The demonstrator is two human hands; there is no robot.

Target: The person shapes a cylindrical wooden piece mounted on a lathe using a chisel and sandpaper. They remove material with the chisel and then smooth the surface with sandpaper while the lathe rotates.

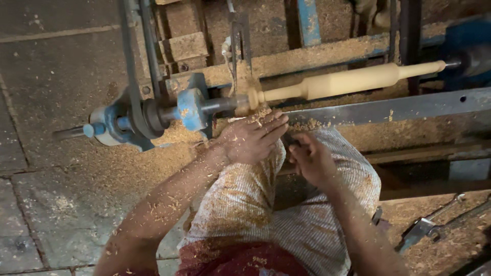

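A pale turned wooden piece is mounted lengthwise on a blue lathe, its left end at the drive spindle. My left hand, dusted with shavings, lies flat with fingers together just below the spindle end, resting near the grey tool rest bar. My right hand is beside it, over my knee, fingers curled; whether it holds something small is hidden. Both hands are below the wooden piece and not touching it.
Sawdust covers the lathe bed, my striped cloth and the stone floor. A drive belt runs up from the pulley at left. Metal tools lie on the floor at lower right.
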